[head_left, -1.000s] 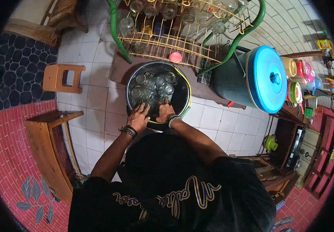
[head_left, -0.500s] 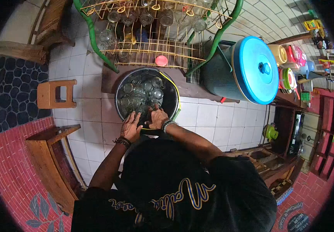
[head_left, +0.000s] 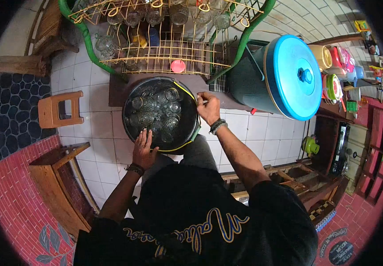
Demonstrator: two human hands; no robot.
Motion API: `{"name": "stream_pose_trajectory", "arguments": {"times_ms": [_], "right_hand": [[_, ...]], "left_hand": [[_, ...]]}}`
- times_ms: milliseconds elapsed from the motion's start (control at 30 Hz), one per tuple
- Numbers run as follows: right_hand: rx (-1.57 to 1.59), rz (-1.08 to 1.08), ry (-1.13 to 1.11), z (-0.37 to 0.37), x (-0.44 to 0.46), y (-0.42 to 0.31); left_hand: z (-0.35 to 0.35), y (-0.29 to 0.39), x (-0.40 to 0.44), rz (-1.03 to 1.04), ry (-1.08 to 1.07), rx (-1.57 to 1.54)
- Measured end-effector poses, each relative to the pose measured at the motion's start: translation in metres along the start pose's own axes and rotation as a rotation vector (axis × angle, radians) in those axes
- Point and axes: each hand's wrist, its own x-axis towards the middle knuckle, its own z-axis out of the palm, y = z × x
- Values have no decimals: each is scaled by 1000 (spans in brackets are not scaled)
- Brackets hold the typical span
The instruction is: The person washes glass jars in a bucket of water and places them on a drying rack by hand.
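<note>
A round black tub [head_left: 128, 95] stands in front of me, holding several clear glasses [head_left: 158, 106] that look wet. A thin yellow strip [head_left: 184, 86] runs along its right rim; whether it is a hose or a handle I cannot tell. My left hand [head_left: 144, 150] lies over the near left rim, its fingers stretched out toward the glasses. At the right rim is my right hand [head_left: 208, 108], fingers curled and thumb and fingertips pressed together where the strip passes. Those fingertips partly hide what they pinch.
A green-framed wire rack [head_left: 173, 55] with glasses and a pink round item [head_left: 178, 66] stands beyond the tub. To its right is a large bucket with a blue lid [head_left: 291, 77]. An orange stool [head_left: 61, 110] and a wooden bench [head_left: 58, 170] are at the left.
My right hand has left the near inside of the tub and moved right and away to its right rim. My left hand has shifted slightly left and nearer me. The view has shifted slightly.
</note>
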Motion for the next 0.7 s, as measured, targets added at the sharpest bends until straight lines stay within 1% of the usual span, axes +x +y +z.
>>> {"name": "stream_pose_trajectory", "arguments": {"times_ms": [67, 100, 233, 267, 300, 367, 400, 467, 500, 567, 600, 667, 700], "right_hand": [[-29, 18, -26, 0, 14, 14], [-57, -17, -30, 1, 22, 20], [-63, 0, -67, 21, 61, 37], [-73, -7, -75, 28, 74, 40], [-60, -41, -66, 40, 89, 49], [-145, -106, -41, 65, 121, 65], [-156, -142, -44, 73, 135, 60], [-334, -185, -108, 86, 162, 54], [-361, -112, -65, 112, 180, 78], [-605, -144, -89, 130, 200, 83], [-416, -438, -94, 146, 217, 118], [-559, -199, -359, 123, 224, 49], [-561, -91, -433, 127, 233, 54]], "left_hand": [[1, 5, 2, -41, -38, 38], [1, 6, 3, -75, -76, 73], [0, 14, 1, -88, -67, 109], [-1, 15, 2, -108, -99, 102], [-2, 15, 3, -127, -130, 96], [-2, 17, 5, -141, -118, 89], [-3, 18, 6, -147, -115, 74], [-3, 20, 9, -171, -115, 56], [-4, 21, 10, -187, -120, 32], [-3, 20, 10, -185, -111, 20], [-2, 19, 9, -179, -102, 8], [2, 18, 9, -197, -113, 12], [3, 17, 9, -210, -124, 18]]}}
